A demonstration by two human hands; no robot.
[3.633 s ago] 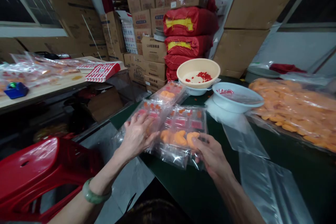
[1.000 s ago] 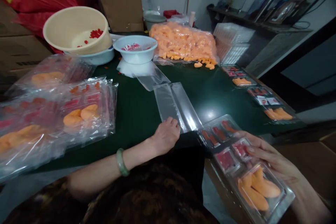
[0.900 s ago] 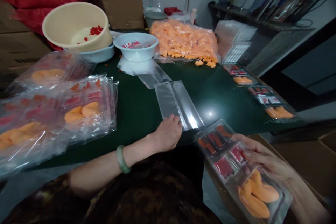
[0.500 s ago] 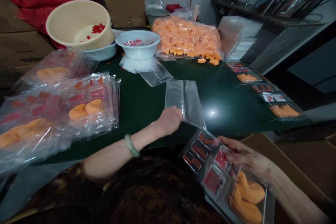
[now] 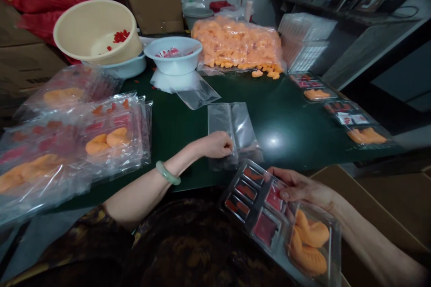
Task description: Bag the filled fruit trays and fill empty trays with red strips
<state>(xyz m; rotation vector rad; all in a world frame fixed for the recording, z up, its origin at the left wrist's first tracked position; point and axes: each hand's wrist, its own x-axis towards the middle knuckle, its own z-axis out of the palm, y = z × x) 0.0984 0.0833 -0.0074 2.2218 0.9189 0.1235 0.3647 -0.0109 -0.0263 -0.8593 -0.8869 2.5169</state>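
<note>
Right up close, the tray (image 5: pixel 286 222) is off the near edge of the table, tilted in the right hand (image 5: pixel 296 188), thumb bent over a red packet (image 5: pixel 276 196) and the other fingers running under the rim: a part-closed hold, and it looks secure. Two orange pieces (image 5: pixel 308 242) sit in the big compartment, so a flatter carry and a light thumb would, I judge, serve best; nothing shows that would stop loose pieces sliding. Below that arm, an open cardboard box (image 5: pixel 346 188). Now the left hand (image 5: pixel 217 144), bracelet (image 5: pixel 167 173) at the wrist, knuckles up, fingers folded in over the near part of a clear bag (image 5: pixel 235 123); the tips are hidden, so I cannot tell how tightly they close or whether they pinch film. Delicate work here: good technique, I'd say, is to part a single layer with the fingertips and lift it gently, without creasing the rest. Out to the left, wrapped trays (image 5: pixel 112 143) overlap in a heap; to the right, two filled trays (image 5: pixel 357 121) line the table edge. Farther back stand a pale blue basin (image 5: pixel 173 65), a cream basin (image 5: pixel 81 31) and a bulging bag of orange pieces (image 5: pixel 239 42).
</note>
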